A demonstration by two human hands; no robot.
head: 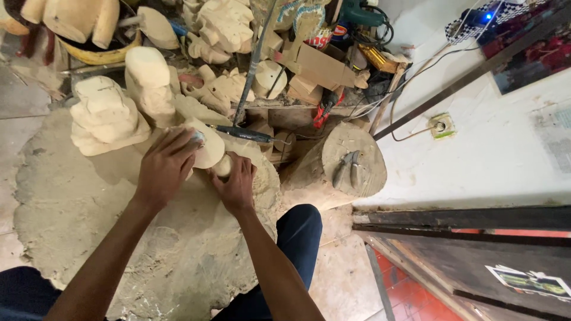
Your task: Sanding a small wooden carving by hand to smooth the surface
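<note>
a pale wooden carving (209, 148) is gripped by both hands on a dusty stump

the left hand (165, 166) is closed over its top with a metal tool tip; its base is clasped by the right hand (237, 185); pliers (347, 167) are laid on a log well to the right

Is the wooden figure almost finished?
Not yet, it seems. The rough shape is cut, and sawdust covers the floor. Both hands, left hand and right hand, hold the pale wooden piece, which looks blocky like the unfinished carvings beside it. Fine detail appears left.
</note>
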